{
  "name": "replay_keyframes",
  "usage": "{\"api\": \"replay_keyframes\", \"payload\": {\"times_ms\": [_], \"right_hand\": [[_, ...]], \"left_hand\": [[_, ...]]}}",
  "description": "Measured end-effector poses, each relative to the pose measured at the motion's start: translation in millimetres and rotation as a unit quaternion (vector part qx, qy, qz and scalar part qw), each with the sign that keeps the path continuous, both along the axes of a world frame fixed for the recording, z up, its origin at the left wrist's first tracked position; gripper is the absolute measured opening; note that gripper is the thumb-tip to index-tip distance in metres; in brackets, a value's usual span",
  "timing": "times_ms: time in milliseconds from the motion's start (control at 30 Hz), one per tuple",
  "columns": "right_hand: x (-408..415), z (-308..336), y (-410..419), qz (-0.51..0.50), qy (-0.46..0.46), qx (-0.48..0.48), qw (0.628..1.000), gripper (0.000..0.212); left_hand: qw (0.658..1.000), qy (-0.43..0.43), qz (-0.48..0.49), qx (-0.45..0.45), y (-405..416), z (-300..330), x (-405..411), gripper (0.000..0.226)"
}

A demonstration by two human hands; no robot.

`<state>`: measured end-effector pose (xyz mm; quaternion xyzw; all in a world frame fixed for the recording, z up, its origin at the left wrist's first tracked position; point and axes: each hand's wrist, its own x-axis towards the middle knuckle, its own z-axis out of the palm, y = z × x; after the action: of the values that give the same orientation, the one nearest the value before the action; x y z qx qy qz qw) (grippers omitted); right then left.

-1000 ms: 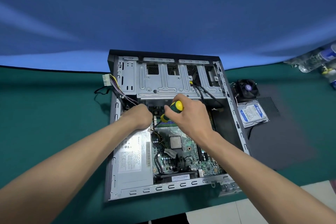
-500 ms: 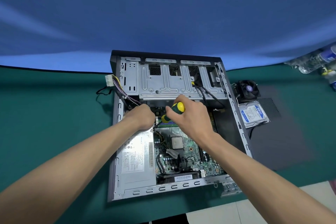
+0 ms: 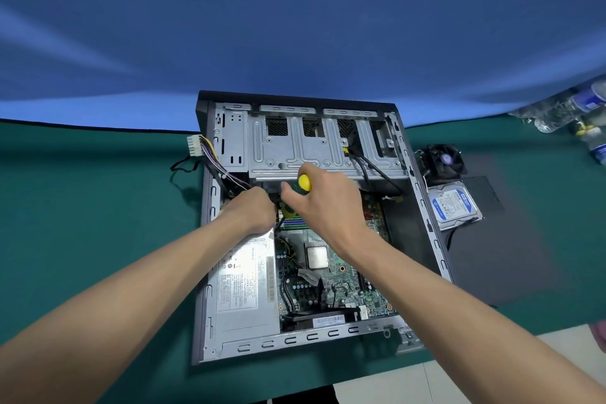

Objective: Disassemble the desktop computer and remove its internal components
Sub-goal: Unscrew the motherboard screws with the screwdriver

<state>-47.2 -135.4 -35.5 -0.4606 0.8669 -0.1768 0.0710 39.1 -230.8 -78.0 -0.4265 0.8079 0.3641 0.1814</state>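
The opened computer case (image 3: 210, 239) lies flat on the green table (image 3: 82, 207). Inside it, just below the drive cage (image 3: 321, 147), the right hand (image 3: 328, 203) curls round a yellow-and-green screwdriver (image 3: 303, 182), hiding the tip. Beside it, the left hand (image 3: 252, 213) is fisted; what it grips cannot be made out.

This looks like a staged electronics workbench. A desk (image 3: 82, 207) covered in green cloth stands before a hung blue backdrop (image 3: 295, 26). An opened computer case (image 3: 426, 239), a loose fan (image 3: 444, 161) and a hard drive (image 3: 454, 205) lie on it.
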Motion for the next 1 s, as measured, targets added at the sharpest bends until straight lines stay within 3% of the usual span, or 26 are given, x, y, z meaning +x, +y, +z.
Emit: {"api": "replay_keyframes", "payload": {"times_ms": [400, 533, 667, 800, 867, 933, 1000], "right_hand": [[3.5, 1.8, -10.2, 0.006, 0.050, 0.002, 0.999, 0.027], [-1.4, 9.9, -14.5, 0.078, 0.007, 0.050, 0.996, 0.031], [-6.8, 21.6, -21.2, 0.066, -0.057, 0.117, 0.989, 0.029], [-6.9, 24.9, -21.3, 0.042, 0.023, 0.164, 0.985, 0.026], [1.2, 24.5, -19.9, 0.052, 0.065, 0.168, 0.982, 0.040], [9.4, 24.1, -21.1, 0.065, 0.066, 0.165, 0.982, 0.046], [9.6, 27.0, -24.3, 0.079, 0.034, 0.177, 0.981, 0.032]], "left_hand": [[0.999, 0.032, 0.003, 0.004, 0.1, -1.4, 2.7, 0.015], [0.999, 0.039, -0.011, 0.006, -1.2, -2.1, 2.9, 0.014], [1.000, 0.022, 0.004, -0.012, -0.5, -2.3, 1.8, 0.022], [0.999, 0.023, 0.017, -0.019, 0.0, -4.7, 1.3, 0.024], [0.999, 0.034, 0.010, -0.012, -1.0, -5.6, 1.6, 0.021], [0.999, 0.044, -0.005, -0.004, -1.6, -5.7, 1.8, 0.024], [0.999, 0.040, -0.006, -0.002, -1.3, -4.7, 1.3, 0.027]]}}
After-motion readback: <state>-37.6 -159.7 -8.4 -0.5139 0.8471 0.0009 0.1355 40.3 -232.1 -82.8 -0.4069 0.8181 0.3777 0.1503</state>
